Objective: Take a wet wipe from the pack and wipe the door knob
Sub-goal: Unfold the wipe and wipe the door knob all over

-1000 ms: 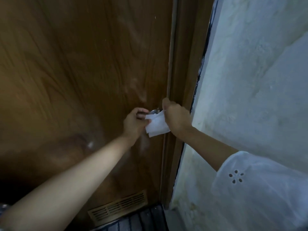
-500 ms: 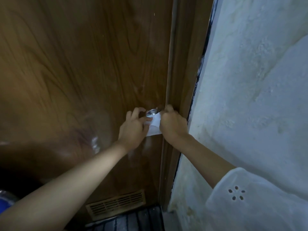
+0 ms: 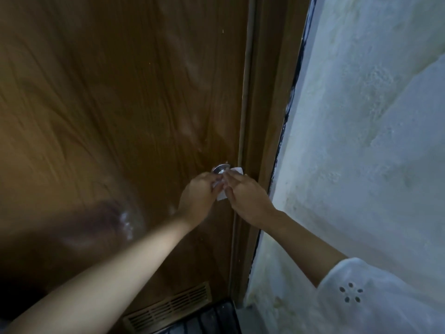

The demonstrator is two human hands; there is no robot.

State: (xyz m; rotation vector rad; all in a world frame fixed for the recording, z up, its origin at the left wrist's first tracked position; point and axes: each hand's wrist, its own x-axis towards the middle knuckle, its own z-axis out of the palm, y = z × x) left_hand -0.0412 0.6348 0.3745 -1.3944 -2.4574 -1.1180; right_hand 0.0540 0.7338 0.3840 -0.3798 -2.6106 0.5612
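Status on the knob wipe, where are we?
Done: a wipe is out of the pack and at the door; the pack isn't in view. In hand: left hand and right hand both hold the wipe against the metal knob, which is mostly covered, only its top showing. Left: rubbing over the rest of the knob; how much is already clean can't be told.

Door knob (image 3: 220, 169): round, shiny silver metal, mounted close to the latch edge, only the upper rim showing, the rest covered. Wet wipe (image 3: 221, 195): white, crumpled, pressed over the knob's front, one corner peeking out at the upper right of the knob, another hanging just below it. Pack not in view.
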